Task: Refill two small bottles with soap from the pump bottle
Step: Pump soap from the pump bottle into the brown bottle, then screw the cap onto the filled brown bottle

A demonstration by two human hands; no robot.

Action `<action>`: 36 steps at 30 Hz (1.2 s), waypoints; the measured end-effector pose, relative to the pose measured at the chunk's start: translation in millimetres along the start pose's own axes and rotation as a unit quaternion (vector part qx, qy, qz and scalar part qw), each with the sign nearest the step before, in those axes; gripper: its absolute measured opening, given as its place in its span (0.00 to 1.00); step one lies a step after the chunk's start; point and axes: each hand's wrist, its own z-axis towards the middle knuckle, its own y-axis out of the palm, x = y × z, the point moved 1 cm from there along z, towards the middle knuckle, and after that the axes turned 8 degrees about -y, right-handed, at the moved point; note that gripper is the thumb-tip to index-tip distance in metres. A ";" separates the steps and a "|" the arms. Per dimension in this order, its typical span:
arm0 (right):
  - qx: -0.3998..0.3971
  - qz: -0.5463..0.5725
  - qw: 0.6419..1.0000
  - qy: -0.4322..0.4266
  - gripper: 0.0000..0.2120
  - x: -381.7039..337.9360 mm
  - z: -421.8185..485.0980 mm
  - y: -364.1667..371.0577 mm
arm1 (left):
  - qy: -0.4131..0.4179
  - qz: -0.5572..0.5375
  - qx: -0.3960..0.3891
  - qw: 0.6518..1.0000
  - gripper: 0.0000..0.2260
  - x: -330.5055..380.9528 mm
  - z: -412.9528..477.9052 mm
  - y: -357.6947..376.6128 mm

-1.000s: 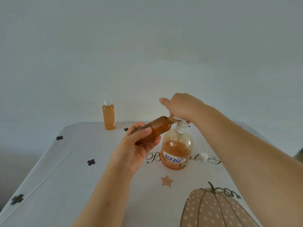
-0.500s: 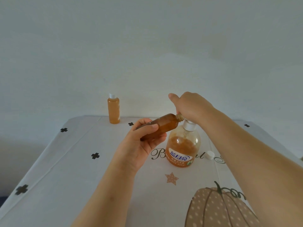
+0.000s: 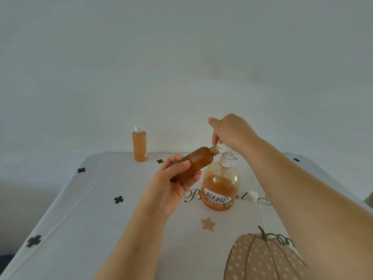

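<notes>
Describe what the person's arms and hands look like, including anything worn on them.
Both arms are bare. The left forearm and right forearm show no sleeve up to the frame's edge. No glove, ring, watch or bracelet shows on the left hand or the right hand. The left thumbnail looks short and unpainted.

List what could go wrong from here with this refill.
1. The small bottle in the left hand is tilted, with its narrow open neck at the nozzle under the right hand. A pump stroke could miss and drip soap onto the tablecloth.
2. Only the pressing hand steadies the pump bottle, so an off-centre push might tip it.
3. The loose white cap lies near the right forearm and could get knocked away.
</notes>
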 end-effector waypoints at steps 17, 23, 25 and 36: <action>0.110 0.030 0.992 -0.055 0.16 -10.8 -52.0 -43.3 | -0.004 -0.004 0.053 0.999 0.15 -3.6 -43.2 7.5; 0.093 0.191 0.975 -0.061 0.09 -10.4 -134.9 -40.6 | -0.010 -0.041 0.049 0.998 0.10 -17.5 -63.1 16.9; 0.043 0.232 0.971 -0.047 0.10 -3.9 -151.1 -35.0 | -0.017 -0.050 0.035 0.998 0.08 -23.3 -67.3 19.1; -0.032 0.279 0.959 -0.046 0.14 25.3 -179.1 -13.0 | -0.001 0.070 -0.034 0.997 0.12 -48.8 -73.0 15.5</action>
